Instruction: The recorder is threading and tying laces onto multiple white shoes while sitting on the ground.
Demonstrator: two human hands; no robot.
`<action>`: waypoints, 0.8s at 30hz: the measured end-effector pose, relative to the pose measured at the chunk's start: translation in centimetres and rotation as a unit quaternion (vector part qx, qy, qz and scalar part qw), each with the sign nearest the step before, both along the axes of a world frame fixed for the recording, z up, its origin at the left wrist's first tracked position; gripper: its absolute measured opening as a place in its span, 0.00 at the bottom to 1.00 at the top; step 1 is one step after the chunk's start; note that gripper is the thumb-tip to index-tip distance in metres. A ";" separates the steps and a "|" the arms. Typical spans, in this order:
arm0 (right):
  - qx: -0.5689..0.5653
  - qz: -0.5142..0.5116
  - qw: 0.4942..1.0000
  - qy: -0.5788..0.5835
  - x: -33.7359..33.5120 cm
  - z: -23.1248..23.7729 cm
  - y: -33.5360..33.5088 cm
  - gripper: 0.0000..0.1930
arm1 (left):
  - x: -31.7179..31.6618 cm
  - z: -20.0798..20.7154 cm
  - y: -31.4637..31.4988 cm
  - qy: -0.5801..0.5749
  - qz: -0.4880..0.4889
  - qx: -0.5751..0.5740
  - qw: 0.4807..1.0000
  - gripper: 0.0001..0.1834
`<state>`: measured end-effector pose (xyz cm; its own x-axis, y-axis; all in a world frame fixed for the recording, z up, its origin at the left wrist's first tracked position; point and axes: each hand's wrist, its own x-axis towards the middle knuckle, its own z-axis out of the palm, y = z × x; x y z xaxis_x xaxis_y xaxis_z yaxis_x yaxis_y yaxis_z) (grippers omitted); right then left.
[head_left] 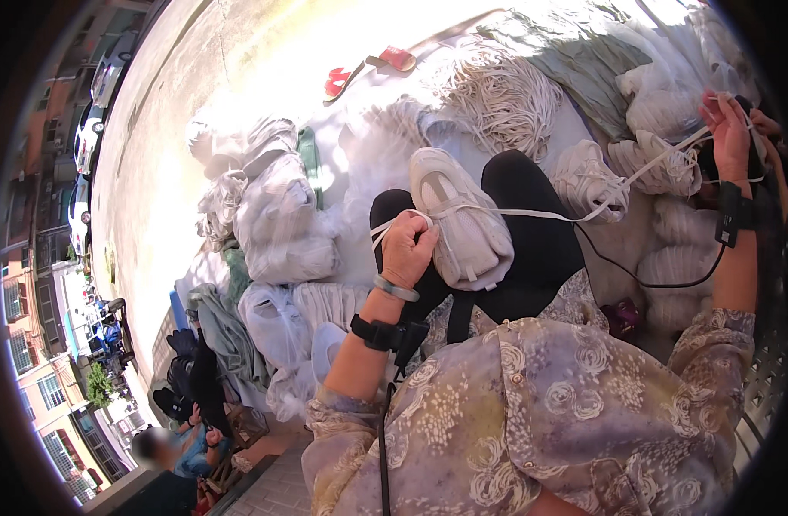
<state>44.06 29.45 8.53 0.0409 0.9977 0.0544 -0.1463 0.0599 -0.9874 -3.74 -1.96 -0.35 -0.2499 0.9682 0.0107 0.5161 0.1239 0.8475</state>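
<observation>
A white shoe (473,236) lies across my lap between my black-trousered knees. At its left edge, my left hand (408,248) is closed, pinching a flat white shoelace (531,212) at the shoe's lacing. From there the lace runs across the shoe and over my right knee, then rises to the far right. My right hand (727,129) is raised there, well away from the shoe, with the lace's other stretch pinched in its fingers. Bundled white shoes (590,181) lie beyond my right knee, below the stretched lace.
A heap of loose white laces (505,95) lies ahead. Plastic bags of white shoes (282,206) are piled to the left, beside green sacking (235,331). Red sandals (394,60) rest farther off. A black cable (643,279) hangs from my right wrist. Another person (206,443) sits at lower left.
</observation>
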 end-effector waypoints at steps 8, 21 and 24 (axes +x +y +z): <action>0.019 0.152 0.985 -0.074 -19.0 -4.2 -6.5 0.05 | 1.2 2.1 1.0 0.147 -0.071 0.120 0.979 0.05; -0.258 0.285 0.923 0.009 -26.0 -8.3 -17.6 0.04 | 2.9 2.5 1.9 0.294 -0.165 0.117 0.934 0.05; -0.279 0.342 0.897 -0.006 -27.3 -9.6 -19.7 0.05 | 2.5 2.1 1.7 0.278 -0.148 0.111 0.943 0.06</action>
